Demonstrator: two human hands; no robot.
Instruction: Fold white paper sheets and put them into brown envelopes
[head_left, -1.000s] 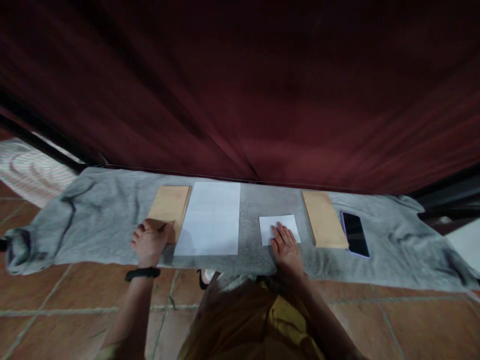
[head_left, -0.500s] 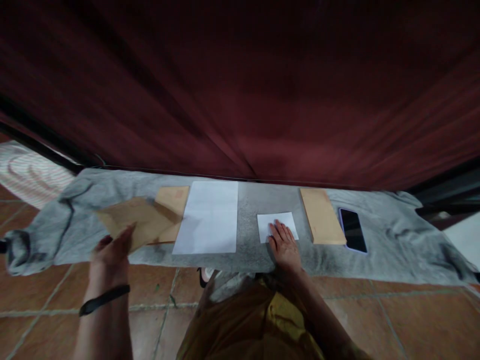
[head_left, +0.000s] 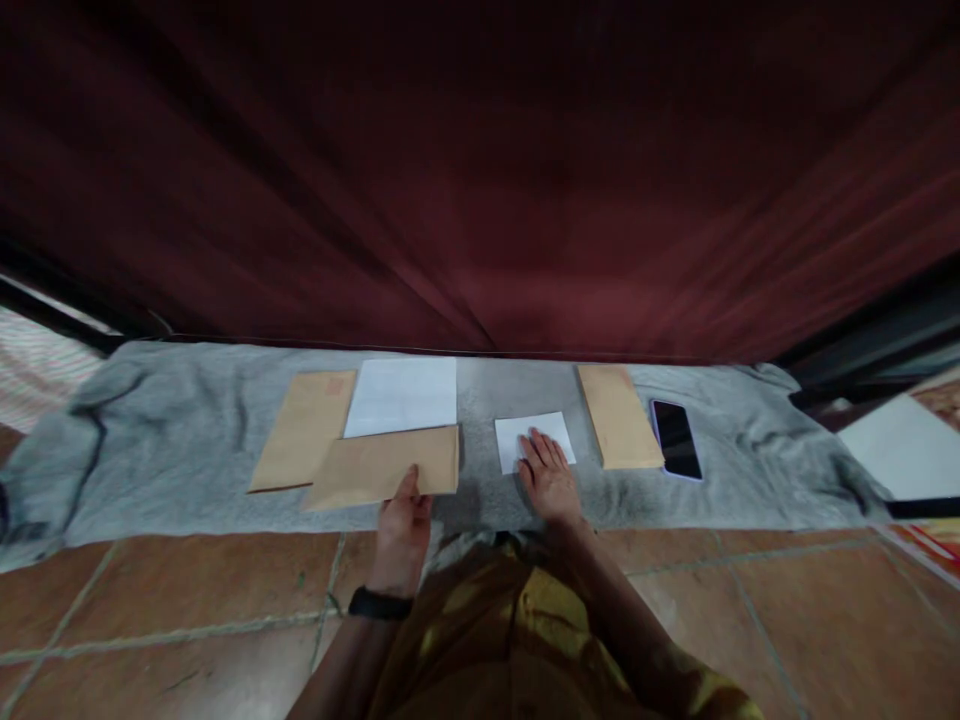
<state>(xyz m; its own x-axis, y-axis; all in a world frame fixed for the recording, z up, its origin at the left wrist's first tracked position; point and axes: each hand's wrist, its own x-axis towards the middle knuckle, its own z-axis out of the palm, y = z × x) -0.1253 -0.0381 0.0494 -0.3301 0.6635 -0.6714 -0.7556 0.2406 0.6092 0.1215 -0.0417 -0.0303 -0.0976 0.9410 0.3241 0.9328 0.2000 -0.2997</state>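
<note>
My left hand (head_left: 406, 525) grips a brown envelope (head_left: 382, 463) by its near edge, thumb on top and fingers beneath. The envelope lies crosswise over the lower part of a white sheet of paper (head_left: 403, 396) and the corner of another brown envelope pile (head_left: 304, 425). To the right, my right hand (head_left: 551, 478) rests flat, fingers stretched out, on a small folded white paper (head_left: 510, 445). Part of that paper is hidden under the fingers.
A stack of brown envelopes (head_left: 619, 420) lies right of the folded paper, touching a phone (head_left: 677, 440) in a purple case. Everything sits on a narrow surface covered with grey cloth (head_left: 757, 450). A dark red curtain (head_left: 480, 200) hangs behind it. Tiled floor (head_left: 187, 600) shows in front.
My left hand has carried the brown envelope from the far left to the right, over the white sheet. My right hand stays on the folded paper. The view has shifted slightly.
</note>
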